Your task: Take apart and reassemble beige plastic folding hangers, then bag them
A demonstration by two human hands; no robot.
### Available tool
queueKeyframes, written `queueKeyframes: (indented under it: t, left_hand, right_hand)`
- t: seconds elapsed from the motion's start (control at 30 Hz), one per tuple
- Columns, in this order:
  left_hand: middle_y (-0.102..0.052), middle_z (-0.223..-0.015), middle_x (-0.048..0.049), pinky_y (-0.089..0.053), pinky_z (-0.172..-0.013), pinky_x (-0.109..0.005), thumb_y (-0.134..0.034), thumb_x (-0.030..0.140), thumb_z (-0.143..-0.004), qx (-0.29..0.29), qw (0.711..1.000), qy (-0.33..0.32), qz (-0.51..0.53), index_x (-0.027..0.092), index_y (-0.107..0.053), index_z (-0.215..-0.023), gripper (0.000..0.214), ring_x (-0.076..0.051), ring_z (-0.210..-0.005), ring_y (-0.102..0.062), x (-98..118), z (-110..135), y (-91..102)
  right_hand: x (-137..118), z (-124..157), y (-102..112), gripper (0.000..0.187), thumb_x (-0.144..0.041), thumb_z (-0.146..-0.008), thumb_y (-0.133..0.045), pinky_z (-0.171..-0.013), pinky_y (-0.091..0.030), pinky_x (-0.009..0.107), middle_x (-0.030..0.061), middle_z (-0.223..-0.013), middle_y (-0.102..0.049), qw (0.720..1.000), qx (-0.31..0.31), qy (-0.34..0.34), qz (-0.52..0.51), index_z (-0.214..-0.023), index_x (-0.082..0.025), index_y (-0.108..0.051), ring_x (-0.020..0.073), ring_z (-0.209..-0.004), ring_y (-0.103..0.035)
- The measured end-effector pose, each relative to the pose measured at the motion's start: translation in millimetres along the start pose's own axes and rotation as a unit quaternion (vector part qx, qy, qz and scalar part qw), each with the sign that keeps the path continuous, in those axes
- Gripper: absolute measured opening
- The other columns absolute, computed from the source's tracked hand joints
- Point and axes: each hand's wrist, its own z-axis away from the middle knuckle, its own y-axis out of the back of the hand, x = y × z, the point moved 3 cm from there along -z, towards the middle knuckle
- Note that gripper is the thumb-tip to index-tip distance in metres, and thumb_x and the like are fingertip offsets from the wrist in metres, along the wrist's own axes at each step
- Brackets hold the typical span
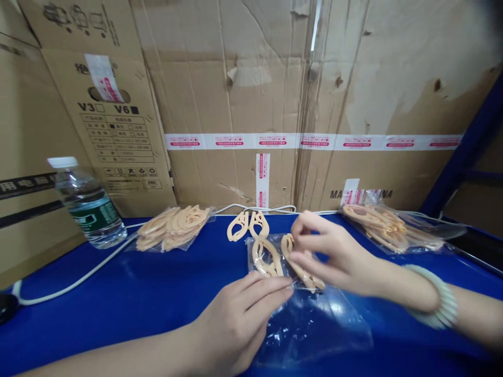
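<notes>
A clear plastic bag (314,330) lies on the blue table with peach folding hangers in its upper part. My left hand (239,319) is closed at the bag, its fingers together over the lower end of the left hanger (267,256); the thumb is hidden. At the bag's upper right, my right hand (334,251) has bent fingers closed at the other hanger (301,269), partly covering it. A pale green bracelet (436,298) circles the right wrist. Just beyond the bag lie two loose folded hangers, a left one (238,226) and a right one (259,225).
Bagged hangers (173,228) sit at the left, and another bagged bundle (389,228) at the right. A water bottle (90,204) stands far left beside a white cable (78,288). Cardboard boxes (236,104) wall the back of the blue table (157,298).
</notes>
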Motion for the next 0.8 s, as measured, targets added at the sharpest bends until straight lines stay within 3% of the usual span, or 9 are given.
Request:
queueKeyframes:
  t: [0.07, 0.17, 0.33, 0.5, 0.6, 0.7, 0.8]
  left_hand:
    - [-0.055, -0.137, -0.0146, -0.048, -0.101, -0.038, -0.049, -0.002, -0.082, -0.003, 1.0, 0.002, -0.001, 0.006, -0.048, -0.135, 0.054, -0.024, -0.116, -0.054, 0.7, -0.3, 1.0]
    - [-0.056, -0.136, -0.0149, -0.049, -0.1, -0.038, -0.049, -0.001, -0.082, -0.004, 1.0, -0.002, 0.003, 0.005, -0.048, -0.135, 0.053, -0.024, -0.117, -0.054, 1.8, -0.6, 1.6]
    - [-0.057, -0.135, -0.0149, -0.051, -0.098, -0.038, -0.05, -0.002, -0.082, 0.001, 1.0, -0.001, 0.012, 0.005, -0.049, -0.134, 0.052, -0.024, -0.112, -0.056, 2.3, -2.9, 1.7]
    - [-0.059, -0.132, -0.0159, -0.054, -0.093, -0.037, -0.051, -0.001, -0.08, 0.011, 1.0, -0.007, 0.015, 0.004, -0.052, -0.131, 0.051, -0.024, -0.108, -0.058, 1.9, -4.0, 2.6]
    - [-0.06, -0.132, -0.0161, -0.054, -0.093, -0.037, -0.052, 0.0, -0.08, 0.014, 1.0, -0.009, 0.012, 0.003, -0.053, -0.13, 0.05, -0.024, -0.108, -0.058, 1.8, -4.2, 3.6]
    - [-0.06, -0.131, -0.0163, -0.053, -0.094, -0.036, -0.051, -0.001, -0.08, 0.016, 1.0, -0.01, 0.008, 0.003, -0.053, -0.129, 0.05, -0.024, -0.11, -0.058, 2.3, -4.8, 4.8]
    - [-0.06, -0.132, -0.0158, -0.053, -0.095, -0.036, -0.051, -0.002, -0.08, 0.012, 1.0, -0.008, 0.01, 0.004, -0.053, -0.13, 0.05, -0.024, -0.11, -0.058, 2.2, -4.5, 4.6]
  right_hand:
    - [31.0, -9.5, -7.8, 0.029, -0.026, -0.097, -0.048, -0.07, -0.048, 0.032, 0.006, -0.082, -0.056, 0.999, 0.019, -0.036, 0.008, -0.075, -0.015, -0.063, 0.0164, -0.076, -0.053]
    - [78.2, -23.8, -35.8, 0.018, -0.013, -0.092, -0.05, -0.084, -0.051, 0.038, 0.0106, -0.096, -0.067, 0.995, -0.072, -0.038, 0.056, -0.101, -0.013, -0.066, 0.0199, -0.092, -0.062]
    - [129.0, -47.1, -78.3, 0.057, 0.008, -0.075, -0.051, -0.103, -0.043, 0.044, 0.0154, -0.131, -0.061, 0.985, -0.16, 0.011, 0.067, -0.127, -0.013, -0.058, 0.0249, -0.123, -0.053]
    - [143.2, -67.3, -101.0, 0.069, 0.01, -0.074, -0.047, -0.107, -0.039, 0.041, 0.013, -0.144, -0.051, 0.971, -0.224, 0.051, 0.067, -0.137, -0.016, -0.051, 0.0222, -0.134, -0.044]
    - [140.8, -72.0, -101.6, 0.067, 0.006, -0.075, -0.051, -0.103, -0.041, 0.047, 0.0163, -0.141, -0.053, 0.963, -0.252, 0.054, 0.075, -0.138, -0.015, -0.049, 0.0276, -0.131, -0.047]
    - [137.9, -70.4, -92.6, 0.052, 0.001, -0.078, -0.053, -0.094, -0.044, 0.048, 0.019, -0.127, -0.061, 0.959, -0.269, 0.042, 0.081, -0.127, -0.014, -0.059, 0.0313, -0.12, -0.053]
    - [140.0, -62.6, -77.9, 0.039, 0.003, -0.073, -0.056, -0.084, -0.049, 0.037, 0.0138, -0.102, -0.069, 0.953, -0.295, 0.02, 0.069, -0.107, -0.012, -0.068, 0.0256, -0.099, -0.062]
